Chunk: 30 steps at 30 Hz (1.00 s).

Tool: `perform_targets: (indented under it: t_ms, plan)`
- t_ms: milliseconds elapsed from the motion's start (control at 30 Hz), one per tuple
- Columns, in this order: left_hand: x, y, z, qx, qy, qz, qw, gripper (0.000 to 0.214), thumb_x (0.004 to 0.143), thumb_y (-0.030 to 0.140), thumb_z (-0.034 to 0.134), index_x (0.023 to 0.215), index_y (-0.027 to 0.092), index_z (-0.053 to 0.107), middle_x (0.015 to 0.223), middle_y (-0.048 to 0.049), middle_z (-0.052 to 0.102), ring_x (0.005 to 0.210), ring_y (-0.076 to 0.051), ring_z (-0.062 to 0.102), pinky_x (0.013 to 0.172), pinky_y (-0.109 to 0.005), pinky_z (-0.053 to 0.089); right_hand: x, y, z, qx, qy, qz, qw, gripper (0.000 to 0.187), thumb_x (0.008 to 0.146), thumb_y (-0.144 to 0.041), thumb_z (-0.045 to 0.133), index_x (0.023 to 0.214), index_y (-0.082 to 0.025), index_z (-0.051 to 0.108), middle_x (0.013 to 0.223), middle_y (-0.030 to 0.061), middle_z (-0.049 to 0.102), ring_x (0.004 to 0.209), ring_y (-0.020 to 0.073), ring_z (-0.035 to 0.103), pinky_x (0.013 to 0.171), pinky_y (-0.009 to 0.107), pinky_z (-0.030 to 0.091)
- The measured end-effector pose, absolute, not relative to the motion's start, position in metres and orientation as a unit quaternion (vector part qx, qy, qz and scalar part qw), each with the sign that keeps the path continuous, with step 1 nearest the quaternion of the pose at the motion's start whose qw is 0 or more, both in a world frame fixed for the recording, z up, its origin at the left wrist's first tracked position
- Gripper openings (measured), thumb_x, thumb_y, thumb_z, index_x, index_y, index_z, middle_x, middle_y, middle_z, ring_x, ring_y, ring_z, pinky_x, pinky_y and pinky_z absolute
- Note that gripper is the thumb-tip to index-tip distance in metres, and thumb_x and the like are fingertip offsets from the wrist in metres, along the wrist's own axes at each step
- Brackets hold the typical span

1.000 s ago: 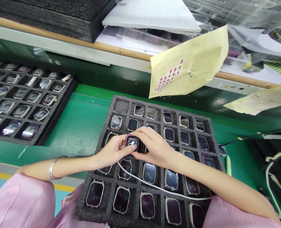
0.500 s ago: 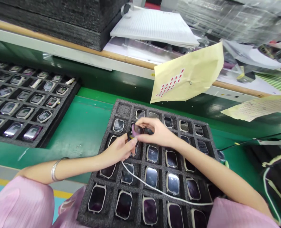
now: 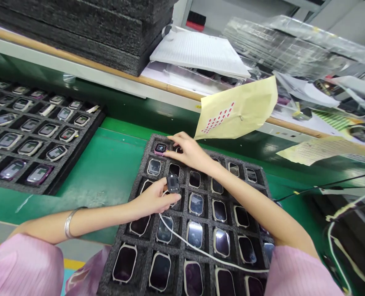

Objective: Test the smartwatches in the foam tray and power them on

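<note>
My left hand [image 3: 158, 195] grips a small black square charging block [image 3: 173, 183] with a white cable [image 3: 201, 249] running from it, above the middle of a dark foam tray [image 3: 114, 246]. At the tray's far left corner compartment, my right hand [image 3: 187, 153] has its thumb and fingers apart. A small purple smartwatch [image 3: 160, 149] with a lit screen lies in that compartment, close to my thumb tip. Whether the thumb touches it I cannot tell. Several watches with dark screens fill other compartments, such as a pale-framed watch [image 3: 125, 263] at the near left.
A second foam tray [image 3: 53, 187] of watches lies to the left on the green table [image 3: 108, 164]. Beyond is a shelf edge [image 3: 108, 76] with stacked black foam [image 3: 77, 33], papers [image 3: 201, 51] and a hanging yellow sheet [image 3: 238, 109]. Cables [image 3: 333, 242] hang at the right.
My right hand has moved away from my left, towards the tray's far left corner. The purple watch has left the charging block and now lies in the corner compartment.
</note>
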<state>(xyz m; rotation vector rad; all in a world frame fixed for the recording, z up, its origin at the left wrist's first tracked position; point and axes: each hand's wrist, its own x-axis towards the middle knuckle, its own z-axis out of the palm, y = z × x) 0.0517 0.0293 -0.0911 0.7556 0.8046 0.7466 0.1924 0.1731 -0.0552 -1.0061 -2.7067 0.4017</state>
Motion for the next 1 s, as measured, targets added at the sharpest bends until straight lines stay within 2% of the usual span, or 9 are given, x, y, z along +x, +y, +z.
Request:
perform_targets:
  t_ms: [133, 200, 300, 367, 500, 600, 800, 900, 1000]
  plan:
    - [0.050, 0.030, -0.089, 0.373, 0.365, 0.339, 0.783, 0.026, 0.077, 0.028, 0.068, 0.089, 0.017, 0.048, 0.076, 0.0061, 0.055, 0.037, 0.001, 0.034, 0.035, -0.016, 0.020, 0.217, 0.180, -0.041, -0.349, -0.929, 0.123, 0.015, 0.023, 0.085, -0.025, 0.067, 0.103, -0.011, 0.071, 0.099, 0.0121, 0.060, 0.087, 0.0255, 0.063, 0.080, 0.039, 0.052]
    - [0.049, 0.031, -0.088, 0.396, 0.367, 0.331, 0.774, 0.023, 0.078, 0.026, 0.066, 0.091, 0.017, 0.049, 0.082, 0.0035, 0.060, 0.036, 0.002, 0.036, 0.034, -0.017, 0.024, 0.222, 0.184, -0.043, -0.342, -0.932, 0.119, -0.019, 0.027, 0.080, -0.025, 0.072, 0.103, -0.011, 0.071, 0.097, 0.0125, 0.060, 0.088, 0.0276, 0.063, 0.080, 0.040, 0.052]
    - [0.047, 0.032, -0.086, 0.414, 0.370, 0.323, 0.766, 0.021, 0.078, 0.022, 0.064, 0.092, 0.015, 0.050, 0.094, -0.0023, 0.066, 0.035, 0.002, 0.039, 0.033, -0.017, 0.027, 0.223, 0.186, -0.051, -0.351, -0.929, 0.114, -0.010, 0.033, 0.076, -0.026, 0.075, 0.105, -0.010, 0.070, 0.101, 0.0138, 0.058, 0.090, 0.0291, 0.062, 0.081, 0.042, 0.052]
    - [0.046, 0.033, -0.086, 0.416, 0.371, 0.319, 0.767, 0.020, 0.078, 0.019, 0.063, 0.093, 0.015, 0.051, 0.100, -0.0054, 0.067, 0.034, 0.003, 0.038, 0.033, -0.017, 0.027, 0.225, 0.182, -0.054, -0.362, -0.924, 0.120, 0.022, 0.035, 0.074, -0.028, 0.076, 0.104, -0.010, 0.069, 0.104, 0.0143, 0.059, 0.093, 0.0294, 0.062, 0.084, 0.044, 0.052]
    - [0.045, 0.033, -0.088, 0.410, 0.368, 0.313, 0.774, 0.025, 0.077, 0.020, 0.067, 0.097, 0.014, 0.053, 0.105, -0.0076, 0.068, 0.036, 0.002, 0.038, 0.033, -0.016, 0.027, 0.238, 0.147, -0.048, -0.338, -0.883, 0.253, 0.205, 0.033, 0.076, -0.033, 0.076, 0.103, -0.017, 0.066, 0.114, 0.0124, 0.063, 0.104, 0.0269, 0.062, 0.088, 0.041, 0.052]
    - [0.046, 0.033, -0.091, 0.421, 0.373, 0.301, 0.770, 0.040, 0.075, 0.025, 0.074, 0.109, 0.015, 0.055, 0.096, -0.0033, 0.066, 0.040, 0.000, 0.039, 0.033, -0.015, 0.027, 0.246, 0.109, -0.042, -0.285, -0.883, 0.312, 0.203, 0.036, 0.080, -0.031, 0.073, 0.113, -0.021, 0.061, 0.117, 0.0102, 0.064, 0.108, 0.0246, 0.062, 0.091, 0.041, 0.052]
    - [0.051, 0.029, -0.091, 0.447, 0.393, 0.342, 0.727, 0.039, 0.078, 0.034, 0.073, 0.108, 0.015, 0.057, 0.076, 0.0041, 0.059, 0.040, -0.001, 0.040, 0.035, -0.015, 0.029, 0.240, 0.079, -0.053, -0.256, -0.935, 0.206, 0.131, 0.039, 0.086, -0.028, 0.065, 0.122, -0.017, 0.055, 0.114, 0.0143, 0.066, 0.106, 0.0286, 0.063, 0.088, 0.048, 0.054]
    - [0.050, 0.027, -0.090, 0.454, 0.402, 0.348, 0.715, 0.036, 0.085, 0.043, 0.063, 0.107, 0.014, 0.055, 0.050, 0.0109, 0.046, 0.030, -0.004, 0.035, 0.030, -0.016, 0.023, 0.236, 0.079, -0.060, -0.246, -0.943, 0.161, 0.154, 0.037, 0.088, -0.029, 0.062, 0.121, -0.014, 0.054, 0.112, 0.0163, 0.065, 0.102, 0.0292, 0.064, 0.084, 0.048, 0.055]
    - [0.048, 0.025, -0.088, 0.443, 0.405, 0.349, 0.720, 0.038, 0.085, 0.046, 0.062, 0.103, 0.013, 0.055, 0.041, 0.0133, 0.039, 0.027, -0.004, 0.032, 0.029, -0.015, 0.022, 0.233, 0.077, -0.066, -0.238, -0.937, 0.168, 0.193, 0.036, 0.088, -0.029, 0.063, 0.119, -0.013, 0.054, 0.107, 0.0149, 0.065, 0.099, 0.0271, 0.064, 0.082, 0.044, 0.056]
